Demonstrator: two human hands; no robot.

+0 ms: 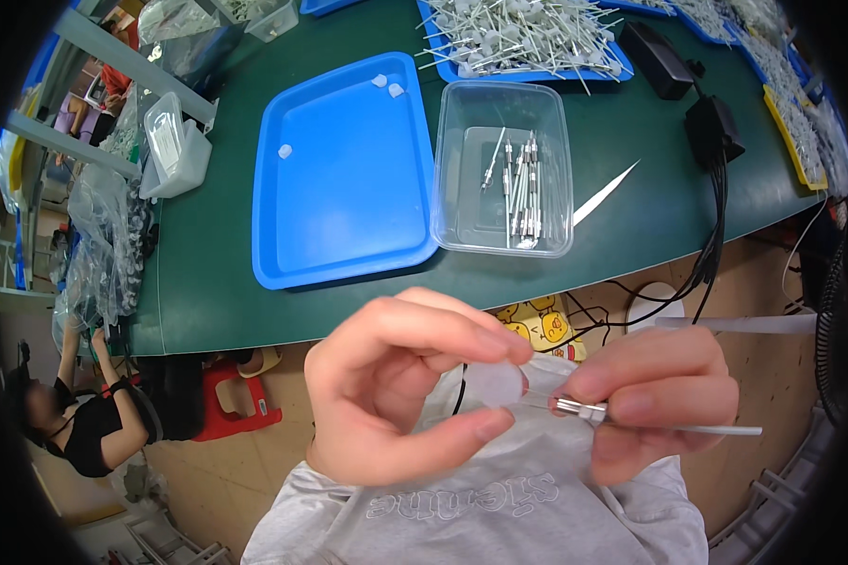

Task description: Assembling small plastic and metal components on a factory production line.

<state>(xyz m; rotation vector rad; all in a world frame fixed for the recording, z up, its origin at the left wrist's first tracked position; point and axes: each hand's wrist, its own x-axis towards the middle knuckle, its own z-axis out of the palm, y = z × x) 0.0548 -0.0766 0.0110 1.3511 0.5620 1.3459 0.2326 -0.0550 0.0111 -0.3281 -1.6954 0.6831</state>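
Observation:
My left hand (pixel 400 386) pinches a round, translucent white piece (pixel 494 384) between thumb and fingertips. In my right hand (pixel 664 395) is a thin white rod with a shiny metal fitting (pixel 575 408), held near its middle between thumb and fingers. The rod lies almost level, its plain end sticking out to the right. A fine tip at the fitting's left end points at the white piece's right edge; whether the two touch I cannot tell. Both hands are in the air in front of the table's near edge.
On the green table (pixel 212 254) stand a blue tray (pixel 344 268) with three small white pieces and a see-through box (pixel 457 226) of similar rods. Farther back is a heaped tray of white-headed sticks (pixel 528 38). Black adapters (pixel 716 127) trail cables. A person (pixel 94 414) sits at left.

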